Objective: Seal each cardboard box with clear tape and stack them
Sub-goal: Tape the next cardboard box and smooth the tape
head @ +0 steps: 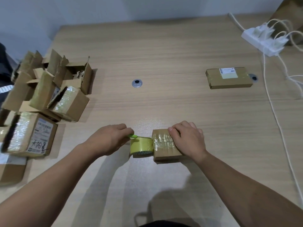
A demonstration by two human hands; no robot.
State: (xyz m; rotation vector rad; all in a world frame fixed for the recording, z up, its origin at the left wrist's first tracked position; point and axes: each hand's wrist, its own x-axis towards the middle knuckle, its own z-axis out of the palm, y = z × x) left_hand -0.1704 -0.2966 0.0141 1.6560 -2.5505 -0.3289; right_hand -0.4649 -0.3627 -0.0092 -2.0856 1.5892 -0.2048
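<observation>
A wide stretch of the table [164,54] is lying open between the pile of boxes [49,89], which is crowding the left edge, and the flat box [228,77] sitting well apart on the right. Behind that, the power strip [264,41] and its cables [264,69] are blocking the right side.

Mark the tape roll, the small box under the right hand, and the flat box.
tape roll [141,145]: head view, yellowish outer side of the roll.
small box [161,141]: head view, taped part of its top face.
flat box [229,79]: head view, middle of its top face.
</observation>
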